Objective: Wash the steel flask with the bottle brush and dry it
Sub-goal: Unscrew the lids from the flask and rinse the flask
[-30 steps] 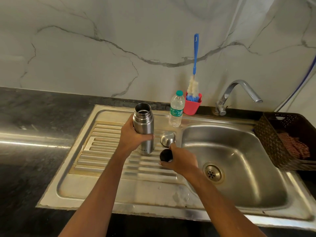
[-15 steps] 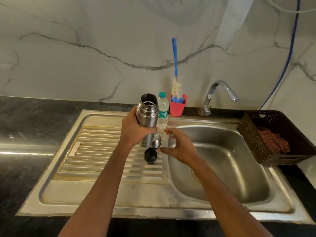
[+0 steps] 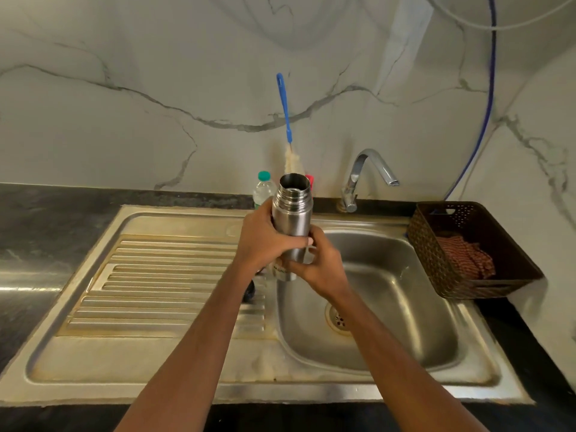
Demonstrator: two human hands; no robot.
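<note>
1. The wide stainless steel sink with a ribbed drainboard [image 3: 174, 213] lay beneath both hands. The step appeared to be bringing the opened flask to water. It would go best with the mouth upward and centred under the curved chrome tap [image 3: 371, 169], which stood beyond the right hand and a little to its right. Working over the basin would let any spill drain away.
2. A dark brown woven basket [image 3: 436, 263], well to the right of the right hand, held a red striped cloth [image 3: 464, 260], the likely means of drying.
3. The cylindrical brushed steel flask [image 3: 291, 222], lidless and nearly upright, was held between the two hands above the line where drainboard met basin.
4. The left hand [image 3: 265, 241] was wrapped round the flask's middle from the left, fingers curled across its front. The right hand [image 3: 324, 266] clasped the lower body from the right, fingers likewise curled. Wet steel would probably be slick, so a two-handed hold seemed prudent.
5. The blue-handled bottle brush with pale bristles [image 3: 285, 110] stood untouched just beyond the hands, against the marble wall. One hand would have to let go to fetch it.
</note>
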